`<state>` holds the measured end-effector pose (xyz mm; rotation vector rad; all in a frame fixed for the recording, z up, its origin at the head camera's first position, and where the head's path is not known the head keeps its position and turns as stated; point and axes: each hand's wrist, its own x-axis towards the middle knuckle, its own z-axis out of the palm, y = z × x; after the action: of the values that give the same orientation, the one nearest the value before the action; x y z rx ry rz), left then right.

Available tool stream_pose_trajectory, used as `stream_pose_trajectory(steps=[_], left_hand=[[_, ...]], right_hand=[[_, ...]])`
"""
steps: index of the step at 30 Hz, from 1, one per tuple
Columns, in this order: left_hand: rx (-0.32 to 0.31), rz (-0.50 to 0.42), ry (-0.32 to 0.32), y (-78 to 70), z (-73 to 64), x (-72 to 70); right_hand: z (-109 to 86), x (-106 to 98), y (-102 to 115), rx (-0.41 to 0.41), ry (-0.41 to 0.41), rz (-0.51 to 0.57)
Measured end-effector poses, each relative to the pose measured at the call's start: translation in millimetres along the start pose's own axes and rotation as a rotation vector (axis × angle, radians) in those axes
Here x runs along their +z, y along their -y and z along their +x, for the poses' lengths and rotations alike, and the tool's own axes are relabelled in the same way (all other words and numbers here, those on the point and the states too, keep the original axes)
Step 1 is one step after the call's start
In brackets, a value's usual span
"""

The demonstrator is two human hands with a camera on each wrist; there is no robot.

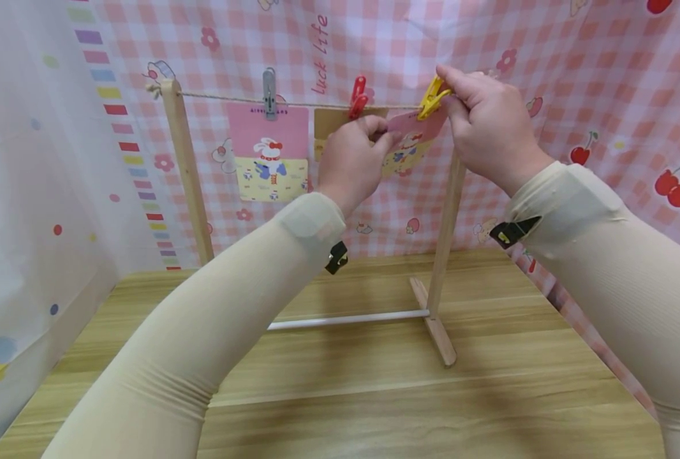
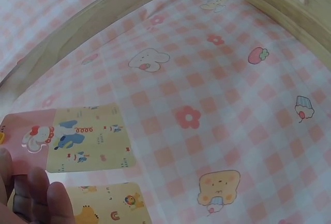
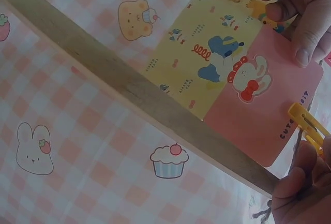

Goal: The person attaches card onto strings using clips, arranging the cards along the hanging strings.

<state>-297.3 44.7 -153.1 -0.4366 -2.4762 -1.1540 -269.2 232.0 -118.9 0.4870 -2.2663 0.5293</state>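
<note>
A pink-and-yellow rabbit card [image 1: 413, 148] hangs at the right of a thin rope. My left hand [image 1: 350, 159] pinches its upper left edge, with the thumb on the printed face in the right wrist view. With my right hand [image 1: 489, 121] I pinch the handles of a yellow clip [image 1: 434, 101], whose nose sits over the card's top edge at the rope [image 1: 219, 97]. In the left wrist view the card [image 2: 93, 138] shows beside my left fingers [image 2: 59, 203]. Part of a brown-and-yellow card [image 1: 324, 121] is hidden behind my left hand.
A red clip [image 1: 358, 97] holds the middle card, and a grey clip [image 1: 268, 94] holds another rabbit card [image 1: 268, 159] at left. Wooden posts [image 1: 186, 166] carry the rope, and a white rod [image 1: 346, 320] runs low between them. A checked curtain [image 1: 374, 217] hangs behind the wooden table [image 1: 340, 408].
</note>
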Motion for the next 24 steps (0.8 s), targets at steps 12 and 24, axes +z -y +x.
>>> stream_pose_trajectory(steps=[12, 24], left_hand=[[-0.003, -0.042, 0.005, 2.4, -5.1, -1.8], [0.015, -0.096, 0.014, 5.0, -11.7, -3.0]], right_hand=[[2.1, 0, 0, -0.014, -0.021, 0.004], [1.3, 0, 0, -0.021, -0.029, -0.009]])
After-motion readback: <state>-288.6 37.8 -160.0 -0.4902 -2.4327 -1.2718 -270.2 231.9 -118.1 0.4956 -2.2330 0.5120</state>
